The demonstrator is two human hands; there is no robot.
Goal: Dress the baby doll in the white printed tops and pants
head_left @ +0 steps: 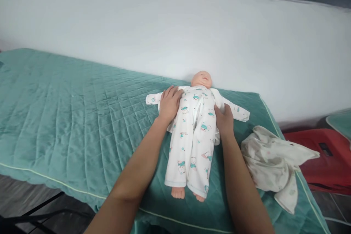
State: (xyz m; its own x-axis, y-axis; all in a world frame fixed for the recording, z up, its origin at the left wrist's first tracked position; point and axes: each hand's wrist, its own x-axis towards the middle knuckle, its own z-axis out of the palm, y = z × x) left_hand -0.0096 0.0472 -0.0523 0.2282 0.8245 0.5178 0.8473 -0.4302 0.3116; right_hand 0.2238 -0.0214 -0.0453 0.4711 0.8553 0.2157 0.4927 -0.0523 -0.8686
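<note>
A baby doll lies on its back on a teal quilted bed cover, head toward the white wall. It wears a white printed top and matching trousers, with bare feet showing at the near end. My left hand lies flat on the doll's left side at chest height, fingers stretched out. At the other side of the waist, my right hand presses against the trousers' waistband, its fingers curled toward the cloth and partly hidden.
A crumpled white printed garment lies on the cover to the right of the doll. Beyond the bed's right edge stands a red plastic object. A white wall runs close behind the bed. Dark floor and a black frame show at lower left.
</note>
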